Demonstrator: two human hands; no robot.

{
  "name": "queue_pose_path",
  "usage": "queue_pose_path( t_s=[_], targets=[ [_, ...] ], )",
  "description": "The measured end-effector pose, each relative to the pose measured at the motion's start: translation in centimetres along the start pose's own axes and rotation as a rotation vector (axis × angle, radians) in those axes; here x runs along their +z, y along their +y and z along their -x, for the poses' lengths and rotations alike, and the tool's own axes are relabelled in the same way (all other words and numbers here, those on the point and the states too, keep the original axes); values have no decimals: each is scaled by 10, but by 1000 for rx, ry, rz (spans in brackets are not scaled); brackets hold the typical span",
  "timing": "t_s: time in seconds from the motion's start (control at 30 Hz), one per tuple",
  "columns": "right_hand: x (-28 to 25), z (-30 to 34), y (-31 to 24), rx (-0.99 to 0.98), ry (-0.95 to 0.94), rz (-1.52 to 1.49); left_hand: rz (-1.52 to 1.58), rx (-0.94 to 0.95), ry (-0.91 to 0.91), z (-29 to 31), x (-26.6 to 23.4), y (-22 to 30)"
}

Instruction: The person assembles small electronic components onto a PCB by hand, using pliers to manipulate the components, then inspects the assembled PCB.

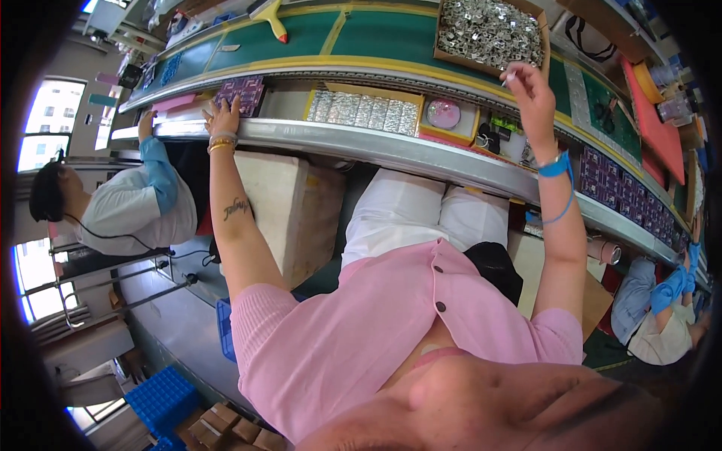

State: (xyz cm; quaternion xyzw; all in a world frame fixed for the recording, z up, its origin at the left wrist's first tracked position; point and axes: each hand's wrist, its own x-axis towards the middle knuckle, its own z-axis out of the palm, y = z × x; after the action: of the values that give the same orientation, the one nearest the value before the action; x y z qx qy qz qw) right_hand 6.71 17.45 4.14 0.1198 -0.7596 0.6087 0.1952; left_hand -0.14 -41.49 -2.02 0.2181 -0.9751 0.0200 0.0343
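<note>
My left hand is stretched out to the far left with its fingers spread. Its fingertips reach the near edge of a purple circuit board panel at the bench's front rail. On the right, my right hand is raised with thumb and forefinger pinched together. A tiny silvery metal part shows at the fingertips, too small to make out its shape. Just beyond that hand stands a cardboard box heaped with small metal parts.
A green conveyor belt runs behind the rail, with a yellow-handled brush on it. Shiny metal parts fill a yellow-edged tray beside a round pink container. More purple boards line the right. Co-workers sit on both sides.
</note>
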Motion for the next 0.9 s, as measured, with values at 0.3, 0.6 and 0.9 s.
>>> queue_pose_path(
  t_s=[0.3, 0.6, 0.9],
  targets=[
    [-8, 86, -45, -42, -161, 115, 137, 798, 126, 111, -40, 107],
    [-24, 87, -50, 107, -98, 80, 540, 1428, 157, 127, -106, 319],
    [-60, 88, -48, 193, -57, 340, 512, 1470, 334, 96, -93, 421]
  ],
)
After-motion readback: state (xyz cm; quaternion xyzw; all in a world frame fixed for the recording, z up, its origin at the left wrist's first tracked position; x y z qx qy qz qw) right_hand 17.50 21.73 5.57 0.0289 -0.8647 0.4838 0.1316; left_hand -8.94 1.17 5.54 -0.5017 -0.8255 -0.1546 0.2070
